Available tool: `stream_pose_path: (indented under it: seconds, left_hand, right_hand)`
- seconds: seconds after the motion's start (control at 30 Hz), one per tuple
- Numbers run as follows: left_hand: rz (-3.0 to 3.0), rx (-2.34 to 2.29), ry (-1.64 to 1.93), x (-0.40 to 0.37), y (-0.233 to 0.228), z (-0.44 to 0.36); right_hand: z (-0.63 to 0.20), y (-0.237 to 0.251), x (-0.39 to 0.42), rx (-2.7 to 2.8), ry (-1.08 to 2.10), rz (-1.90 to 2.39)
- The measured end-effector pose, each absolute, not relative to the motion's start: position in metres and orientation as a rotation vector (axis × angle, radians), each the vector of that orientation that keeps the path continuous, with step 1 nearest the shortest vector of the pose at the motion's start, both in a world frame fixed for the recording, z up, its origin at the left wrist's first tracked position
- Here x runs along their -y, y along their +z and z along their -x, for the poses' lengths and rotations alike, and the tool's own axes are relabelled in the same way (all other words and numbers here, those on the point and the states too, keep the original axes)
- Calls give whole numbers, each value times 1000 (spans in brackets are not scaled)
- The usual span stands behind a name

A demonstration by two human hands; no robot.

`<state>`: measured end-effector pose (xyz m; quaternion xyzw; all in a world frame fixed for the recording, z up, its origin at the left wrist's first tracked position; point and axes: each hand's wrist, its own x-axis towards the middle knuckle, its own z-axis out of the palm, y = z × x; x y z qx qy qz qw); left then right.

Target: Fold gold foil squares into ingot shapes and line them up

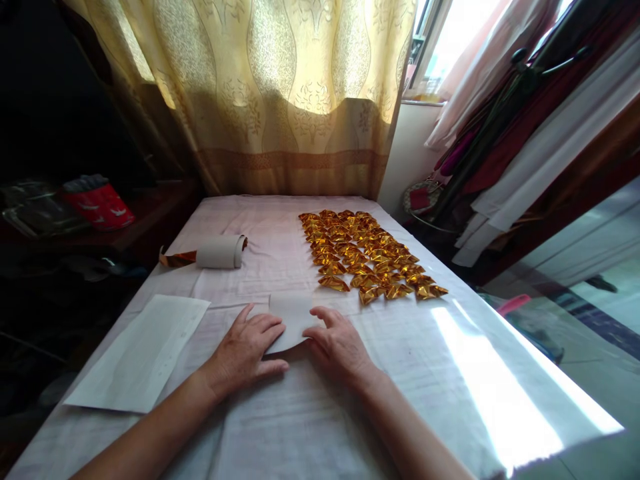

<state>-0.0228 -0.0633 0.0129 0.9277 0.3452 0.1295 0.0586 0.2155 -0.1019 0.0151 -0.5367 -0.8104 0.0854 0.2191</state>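
The person appears to be positioning a pale-grey, curved paper piece, nearer than and left of the rows of shiny gold folded-foil pieces. The left hand lies spread on its left edge; the right hand curls at the opposite edge, its pinch unclear. The next move likely calls for even control of both edges. No writing is legible.

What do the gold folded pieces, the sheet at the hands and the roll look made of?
Gold folded pieces: probably foil or metallic paper, glossy, with sharp creases and glints.
Handled sheet: likely paper, matte, pale and thin, its near edge curving; underside hidden.
Roll: perhaps paper-backed foil, matte outside, shiny gold showing at both ends.
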Motion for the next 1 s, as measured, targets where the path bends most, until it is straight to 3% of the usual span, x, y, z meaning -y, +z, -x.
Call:
stream_pose_path:
  seconds: [0.23, 0.73, 1.0]
  left_hand:
    - [-2594, -1237, 273, 67, 27, 20]
    - [-2430, -1516, 157, 20, 35, -11]
    - [-2463, -1298, 341, 23, 25, -8]
  right_hand:
    - [-216, 40, 96, 2212, 656, 1749]
    - [-203, 28, 58, 2114, 446, 2071]
    - [-206, 25, 53, 2095, 448, 1944]
